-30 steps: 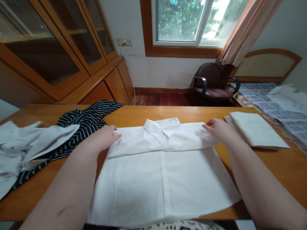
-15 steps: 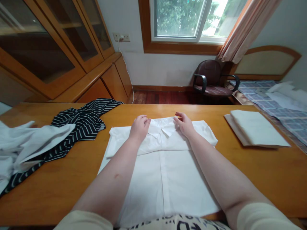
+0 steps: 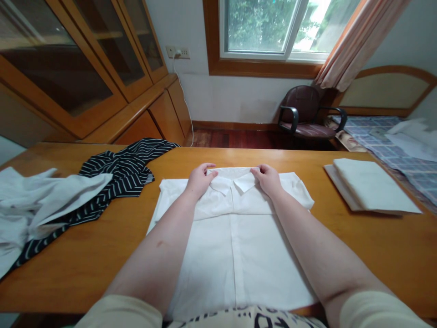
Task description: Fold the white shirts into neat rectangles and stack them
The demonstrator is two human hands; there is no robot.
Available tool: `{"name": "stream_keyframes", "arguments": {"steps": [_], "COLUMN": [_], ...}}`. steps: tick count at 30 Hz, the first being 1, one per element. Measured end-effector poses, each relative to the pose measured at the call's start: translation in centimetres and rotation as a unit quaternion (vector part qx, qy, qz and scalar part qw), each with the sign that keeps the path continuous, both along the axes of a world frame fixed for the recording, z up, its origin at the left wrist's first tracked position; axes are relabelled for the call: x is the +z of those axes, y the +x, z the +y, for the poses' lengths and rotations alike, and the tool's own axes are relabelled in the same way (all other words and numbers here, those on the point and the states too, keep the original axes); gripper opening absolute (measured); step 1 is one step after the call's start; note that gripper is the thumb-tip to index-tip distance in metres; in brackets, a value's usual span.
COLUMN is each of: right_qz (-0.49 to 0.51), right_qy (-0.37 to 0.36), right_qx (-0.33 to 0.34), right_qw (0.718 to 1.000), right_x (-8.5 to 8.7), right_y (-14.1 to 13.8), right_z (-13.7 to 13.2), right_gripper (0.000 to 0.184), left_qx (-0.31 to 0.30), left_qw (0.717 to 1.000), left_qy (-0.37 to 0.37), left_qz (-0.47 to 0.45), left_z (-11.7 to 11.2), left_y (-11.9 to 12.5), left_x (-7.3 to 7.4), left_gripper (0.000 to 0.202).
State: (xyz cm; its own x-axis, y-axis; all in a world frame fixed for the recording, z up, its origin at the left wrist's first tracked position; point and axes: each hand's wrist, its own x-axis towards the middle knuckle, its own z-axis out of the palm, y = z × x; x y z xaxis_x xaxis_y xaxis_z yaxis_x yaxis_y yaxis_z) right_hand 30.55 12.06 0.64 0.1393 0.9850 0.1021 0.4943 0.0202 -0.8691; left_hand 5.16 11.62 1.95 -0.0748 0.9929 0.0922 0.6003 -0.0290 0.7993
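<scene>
A white shirt (image 3: 235,255) lies front up on the table, collar at the far end and sleeves folded in across its upper part. My left hand (image 3: 200,181) pinches the left side of the collar between thumb and fingers. At the collar's right side, my right hand (image 3: 269,180) grips the edge with thumb and bent fingers. The pointed collar flaps show between my hands. The shirt's near end runs up to my body, and my forearms cover part of its sides.
On the wooden table (image 3: 112,255), a black-and-white striped garment (image 3: 116,173) and a crumpled white garment (image 3: 41,200) lie at the left. Folded white clothes (image 3: 372,184) rest at the right. Beyond stand a cabinet (image 3: 136,109), an office chair (image 3: 303,111) and a bed (image 3: 375,132).
Both hands have closed on the collar's edges, the right hand's fingers curling in from a looser pose. The view has shifted slightly; the shirt lies about the same.
</scene>
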Motion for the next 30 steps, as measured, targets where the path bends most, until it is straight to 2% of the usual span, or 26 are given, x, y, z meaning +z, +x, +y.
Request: {"name": "stream_keyframes", "arguments": {"steps": [7,9,11,14,17,19,22,26,30], "right_qz": [-0.030,-0.045,-0.097,-0.189,-0.247,-0.266,-0.256,-0.235,-0.270], "right_qy": [0.015,0.051,0.117,0.188,0.191,0.185,0.158,0.122,0.092], "right_qx": [0.015,0.008,0.014,0.100,0.170,0.176,0.157,0.131,0.144], "right_qw": [0.999,0.998,0.988,0.959,0.935,0.929,0.941,0.955,0.948], "right_x": [-0.3,-0.3,-0.1,0.7,1.3,1.2,0.5,-0.3,-0.7], "right_y": [0.1,0.0,-0.2,-0.8,-1.4,-1.5,-1.5,-1.3,-1.3], "right_z": [0.1,-0.1,-0.6,-1.6,-2.3,-2.3,-1.8,-1.2,-1.0], "right_gripper": [0.031,0.033,0.034,0.027,0.034,0.050,0.067,0.074,0.076], "left_qx": [0.009,-0.008,-0.048,-0.119,-0.131,-0.115,-0.103,-0.094,-0.090], "left_qw": [0.985,0.978,0.973,0.977,0.989,0.992,0.994,0.994,0.995], "left_qy": [-0.021,-0.040,-0.071,-0.093,-0.065,-0.044,-0.038,-0.046,-0.031], "left_qz": [-0.169,-0.205,-0.213,-0.148,-0.031,0.009,0.021,0.022,0.034], "left_z": [0.8,0.8,0.7,0.4,0.1,0.1,0.1,0.3,0.4], "left_y": [-0.6,-0.7,-0.9,-1.3,-1.5,-1.3,-1.0,-0.7,-0.7], "left_x": [-1.2,-1.2,-0.9,-0.3,0.2,0.4,0.3,0.0,-0.4], "left_gripper": [0.039,0.038,0.037,0.051,0.063,0.063,0.060,0.054,0.047]}}
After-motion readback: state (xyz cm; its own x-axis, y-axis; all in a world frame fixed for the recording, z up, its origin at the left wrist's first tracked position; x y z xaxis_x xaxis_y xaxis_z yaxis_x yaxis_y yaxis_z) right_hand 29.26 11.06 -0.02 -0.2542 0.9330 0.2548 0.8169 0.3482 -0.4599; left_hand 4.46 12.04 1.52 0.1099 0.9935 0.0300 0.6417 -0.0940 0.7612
